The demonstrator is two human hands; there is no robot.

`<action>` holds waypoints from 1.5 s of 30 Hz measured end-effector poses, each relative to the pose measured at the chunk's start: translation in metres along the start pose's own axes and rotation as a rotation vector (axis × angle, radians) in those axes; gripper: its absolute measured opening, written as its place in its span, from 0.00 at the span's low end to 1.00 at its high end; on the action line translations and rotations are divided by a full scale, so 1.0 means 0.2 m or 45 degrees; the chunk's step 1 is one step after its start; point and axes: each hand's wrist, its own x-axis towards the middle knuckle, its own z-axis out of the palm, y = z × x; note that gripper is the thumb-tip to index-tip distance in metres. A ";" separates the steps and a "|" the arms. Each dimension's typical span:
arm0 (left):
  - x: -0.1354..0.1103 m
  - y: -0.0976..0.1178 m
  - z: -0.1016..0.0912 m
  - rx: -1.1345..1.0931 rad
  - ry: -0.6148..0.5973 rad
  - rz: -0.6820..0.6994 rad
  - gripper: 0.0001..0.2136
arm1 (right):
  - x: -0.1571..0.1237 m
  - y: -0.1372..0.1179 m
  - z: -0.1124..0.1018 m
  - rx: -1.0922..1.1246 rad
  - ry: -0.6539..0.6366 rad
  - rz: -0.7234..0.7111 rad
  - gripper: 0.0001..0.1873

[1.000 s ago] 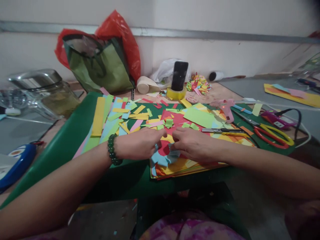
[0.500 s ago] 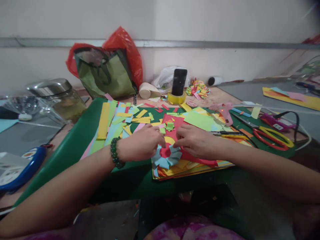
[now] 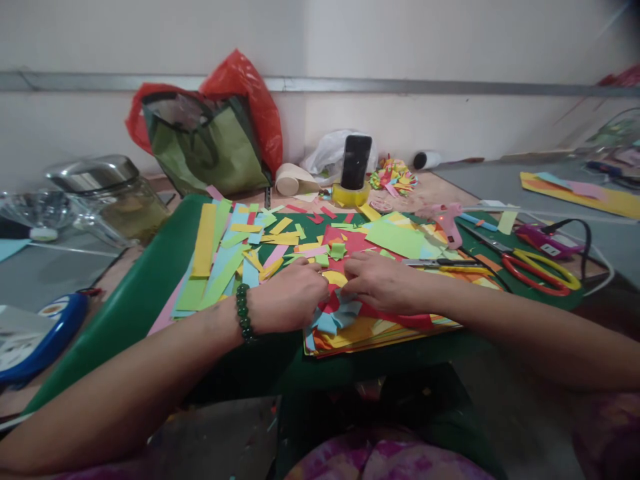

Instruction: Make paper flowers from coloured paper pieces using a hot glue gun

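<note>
My left hand (image 3: 293, 297), with a green bead bracelet (image 3: 243, 313) on the wrist, and my right hand (image 3: 379, 283) meet over a paper flower (image 3: 336, 311) of light blue petals with a red middle. The fingers of both hands are closed, pinching the flower's edges. The flower lies on a stack of coloured paper sheets (image 3: 370, 331) on a green mat (image 3: 150, 293).
Cut paper strips (image 3: 235, 247) are scattered to the left. To the right lie a pink glue gun (image 3: 447, 222), a craft knife (image 3: 440, 264) and red-yellow scissors (image 3: 537, 273). At the back a phone (image 3: 356, 162) stands in a tape roll, beside a green-red bag (image 3: 210, 137) and a glass jar (image 3: 113, 193).
Both hands have stayed on the flower, shifting their fingers a little around it. The camera has moved slightly.
</note>
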 end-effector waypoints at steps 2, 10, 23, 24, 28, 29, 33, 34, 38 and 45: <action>0.00 0.01 -0.01 0.041 -0.093 -0.010 0.08 | 0.00 0.00 0.00 0.001 0.001 0.035 0.14; 0.00 0.01 0.00 0.022 -0.026 0.021 0.09 | 0.05 -0.05 -0.03 -0.090 -0.117 0.019 0.10; 0.01 0.04 -0.03 0.096 -0.109 -0.040 0.07 | 0.06 -0.05 -0.01 -0.097 -0.118 0.109 0.10; 0.01 0.04 -0.03 0.095 -0.110 -0.039 0.07 | 0.06 -0.06 -0.01 -0.118 -0.116 0.110 0.10; 0.02 0.04 -0.03 0.121 -0.124 -0.054 0.07 | 0.06 -0.07 -0.01 -0.161 -0.127 0.102 0.12; 0.02 0.05 -0.04 0.129 -0.138 -0.063 0.07 | 0.06 -0.07 -0.02 -0.155 -0.136 0.100 0.12; 0.02 0.05 -0.04 0.089 -0.177 -0.097 0.08 | 0.04 -0.07 -0.01 -0.128 -0.113 0.091 0.12; 0.03 0.05 -0.04 0.077 -0.167 -0.096 0.08 | 0.04 -0.07 -0.01 -0.123 -0.103 0.080 0.11; 0.02 0.04 -0.02 0.035 -0.088 -0.045 0.08 | 0.05 -0.08 0.00 -0.128 -0.088 0.059 0.11; 0.02 0.02 0.00 -0.009 -0.067 -0.022 0.07 | -0.15 -0.08 -0.04 0.118 0.491 0.065 0.14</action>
